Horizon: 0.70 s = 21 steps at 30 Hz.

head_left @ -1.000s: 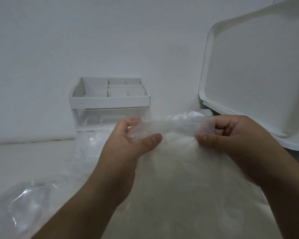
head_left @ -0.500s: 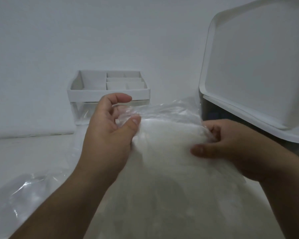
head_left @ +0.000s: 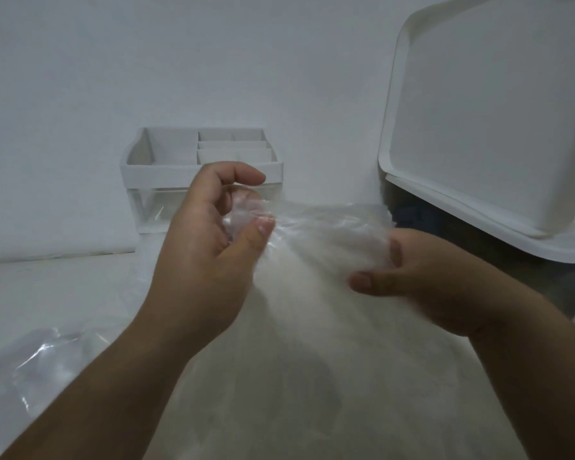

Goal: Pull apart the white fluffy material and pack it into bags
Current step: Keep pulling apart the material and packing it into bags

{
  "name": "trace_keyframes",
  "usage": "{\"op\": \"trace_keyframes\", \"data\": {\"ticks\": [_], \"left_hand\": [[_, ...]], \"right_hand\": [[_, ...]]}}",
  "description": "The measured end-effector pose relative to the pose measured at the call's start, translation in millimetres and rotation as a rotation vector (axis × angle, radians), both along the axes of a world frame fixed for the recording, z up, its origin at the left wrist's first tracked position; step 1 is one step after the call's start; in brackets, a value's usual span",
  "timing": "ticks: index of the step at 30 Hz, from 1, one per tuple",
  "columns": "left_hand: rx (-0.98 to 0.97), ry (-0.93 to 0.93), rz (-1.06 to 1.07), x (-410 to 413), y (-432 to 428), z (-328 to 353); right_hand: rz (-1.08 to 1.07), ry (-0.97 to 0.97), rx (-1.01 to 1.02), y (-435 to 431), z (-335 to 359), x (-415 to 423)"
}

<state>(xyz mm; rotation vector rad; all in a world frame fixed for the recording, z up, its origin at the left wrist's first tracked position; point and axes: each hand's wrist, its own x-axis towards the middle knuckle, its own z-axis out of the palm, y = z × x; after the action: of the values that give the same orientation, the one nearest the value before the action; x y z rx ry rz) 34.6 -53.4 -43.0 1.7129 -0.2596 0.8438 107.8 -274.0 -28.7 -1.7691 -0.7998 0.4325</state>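
Hands on a stuffed bag: we hold a clear plastic bag point(head_left: 316, 224) by its top, over the middle of the table point(head_left: 47, 287), its body running down toward the near edge. White fluff point(head_left: 312, 343) fills the bag from just under our hands to the bottom of the view, showing cloudy through the film. Our left hand point(head_left: 200, 260) pinches the bag's left top corner, thumb pressed toward the curled middle fingers with crumpled film between them. The index finger arches above, touching nothing that we can see. Our right hand point(head_left: 422, 287) grips the right side of the top, fingers curled behind the plastic and thumb laid across the front. Between the two hands the loose film lies slack and wrinkled. At the table's far edge, against the wall point(head_left: 80, 78), stands a white organizer point(head_left: 160, 167) with open compartments on top and a clear drawer below, partly hidden behind our left hand. A large white lid point(head_left: 485, 127) stands tilted up at the right edge, over a white rim; what lies beneath it is too dark to tell. A second clear bag point(head_left: 30, 370) lies crumpled near the table's near left corner, just beside our left forearm.
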Motion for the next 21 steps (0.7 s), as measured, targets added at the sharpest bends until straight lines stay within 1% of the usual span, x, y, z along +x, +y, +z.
{"op": "trace_keyframes", "data": {"ticks": [2, 5, 9, 11, 13, 15, 17, 19, 20, 21], "left_hand": [[0.026, -0.009, 0.022, -1, 1, 1], [0.083, -0.004, 0.077, -3, 2, 2], [0.122, -0.006, 0.056, -4, -2, 2], [0.12, 0.002, 0.033, -3, -4, -1], [0.073, 0.028, 0.028, -3, -7, -2], [-0.025, 0.114, 0.041, -3, -8, -2], [-0.088, 0.269, 0.02, -4, -10, 1], [-0.181, 0.435, -0.15, -3, -9, -1], [-0.232, 0.493, -0.242, -4, -10, -1], [-0.251, 0.532, -0.285, -5, -11, -3]], "right_hand": [[-0.044, -0.014, 0.016, 7, -2, -4], [-0.091, -0.057, -0.045, 4, -1, -2], [-0.065, -0.106, -0.126, -5, -3, 2], [-0.057, -0.056, -0.019, -3, -8, 4], [-0.069, 0.058, 0.155, 3, -9, 3], [-0.088, 0.091, 0.257, 6, -7, 0], [-0.106, 0.074, 0.295, 5, -4, -2], [-0.135, 0.041, 0.286, 4, 0, -4], [-0.15, 0.013, 0.261, 4, 0, -3], [-0.158, -0.013, 0.234, 3, -1, -3]]}}
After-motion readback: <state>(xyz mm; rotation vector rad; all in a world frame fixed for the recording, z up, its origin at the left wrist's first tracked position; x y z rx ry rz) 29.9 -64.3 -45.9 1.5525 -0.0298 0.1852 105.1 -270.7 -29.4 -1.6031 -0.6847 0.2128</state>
